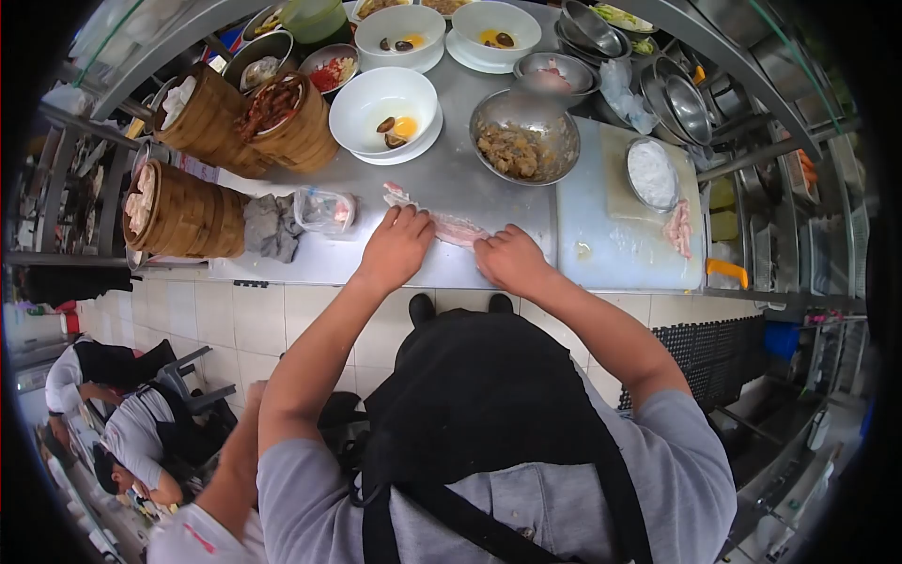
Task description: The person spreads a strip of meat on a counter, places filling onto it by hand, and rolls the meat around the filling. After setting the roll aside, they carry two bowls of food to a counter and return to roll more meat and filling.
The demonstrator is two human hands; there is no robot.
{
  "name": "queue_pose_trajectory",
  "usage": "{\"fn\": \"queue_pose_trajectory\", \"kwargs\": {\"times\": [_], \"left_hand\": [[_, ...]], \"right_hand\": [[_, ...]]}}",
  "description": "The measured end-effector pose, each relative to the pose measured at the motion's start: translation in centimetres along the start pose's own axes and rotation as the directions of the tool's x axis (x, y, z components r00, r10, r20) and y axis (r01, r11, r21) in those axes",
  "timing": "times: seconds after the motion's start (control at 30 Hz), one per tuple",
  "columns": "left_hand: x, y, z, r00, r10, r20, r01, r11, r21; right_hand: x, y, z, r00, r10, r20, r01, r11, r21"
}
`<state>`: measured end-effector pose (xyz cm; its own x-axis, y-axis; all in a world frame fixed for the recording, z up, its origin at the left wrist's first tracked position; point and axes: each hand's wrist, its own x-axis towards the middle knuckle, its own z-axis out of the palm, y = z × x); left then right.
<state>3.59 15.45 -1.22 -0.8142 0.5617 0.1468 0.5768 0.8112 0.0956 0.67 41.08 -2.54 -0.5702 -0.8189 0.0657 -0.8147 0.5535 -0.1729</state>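
Observation:
A long, pale pink, fatty-looking strip of raw meat (458, 231) lies across the steel table near its front edge. My left hand (399, 246) is closed on it towards its left part, with a ragged end showing beyond the fingers. At the strip's right end, the fingers of my right hand (510, 258) pinch it. Just left of my left hand sits a plastic bag (324, 209) with something pale inside, beside a crumpled grey cloth (272, 227). A steel bowl of chunky brown filling (519, 150) stands beyond my hands.
Three white bowls hold egg yolk and dark pieces, the nearest (362, 113) on a plate. Bamboo steamers (193, 214) stand at left. On the right, a cutting board (601, 240) bears a bowl of white powder (652, 175) and meat scraps (677, 228). Several people are behind, lower left.

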Motion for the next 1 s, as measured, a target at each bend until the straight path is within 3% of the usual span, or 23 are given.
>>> {"fn": "queue_pose_trajectory", "kwargs": {"times": [0.07,0.13,0.2,0.23,0.3,0.5,0.53,0.6,0.7,1.0], "left_hand": [[-1.0,0.7,-0.4,0.984,-0.070,-0.166,0.076,0.997,0.033],[-1.4,1.9,-0.2,0.991,-0.046,-0.128,0.042,0.999,-0.032],[-1.2,3.0,0.8,0.995,-0.016,-0.099,0.006,0.995,-0.101],[-1.1,3.0,1.3,0.995,-0.014,-0.102,0.004,0.995,-0.099],[-0.9,2.9,1.9,0.989,-0.061,-0.136,0.060,0.998,-0.009],[-0.7,2.0,1.8,0.978,-0.157,-0.137,0.171,0.980,0.099],[-0.6,2.4,1.9,0.978,-0.155,-0.140,0.170,0.980,0.100],[-0.4,3.9,2.0,0.990,-0.083,-0.111,0.072,0.992,-0.101],[-0.2,5.5,2.1,0.994,-0.071,-0.079,0.058,0.986,-0.155],[-0.9,3.0,1.2,0.965,-0.246,-0.093,0.241,0.968,-0.062]], "right_hand": [[-0.6,-0.5,-1.5,1.000,0.020,0.005,-0.020,0.998,0.066],[-0.6,-0.8,-1.8,0.999,0.041,0.010,-0.042,0.990,0.133],[-0.1,-0.9,-1.5,0.985,0.031,-0.172,-0.004,0.988,0.157],[0.0,-0.8,-1.0,0.984,0.031,-0.174,-0.004,0.988,0.154],[0.2,-0.5,0.0,0.994,0.071,-0.083,-0.059,0.989,0.135],[-0.8,-0.9,0.7,0.992,0.105,-0.066,-0.095,0.986,0.135],[-0.9,-0.9,0.9,0.992,0.105,-0.069,-0.095,0.987,0.133],[-0.9,-1.1,1.1,0.987,0.138,-0.085,-0.122,0.978,0.168],[-1.0,-1.5,0.9,0.980,0.149,-0.131,-0.125,0.977,0.175],[-1.1,-1.8,-0.1,0.983,0.185,-0.005,-0.181,0.966,0.186]]}}
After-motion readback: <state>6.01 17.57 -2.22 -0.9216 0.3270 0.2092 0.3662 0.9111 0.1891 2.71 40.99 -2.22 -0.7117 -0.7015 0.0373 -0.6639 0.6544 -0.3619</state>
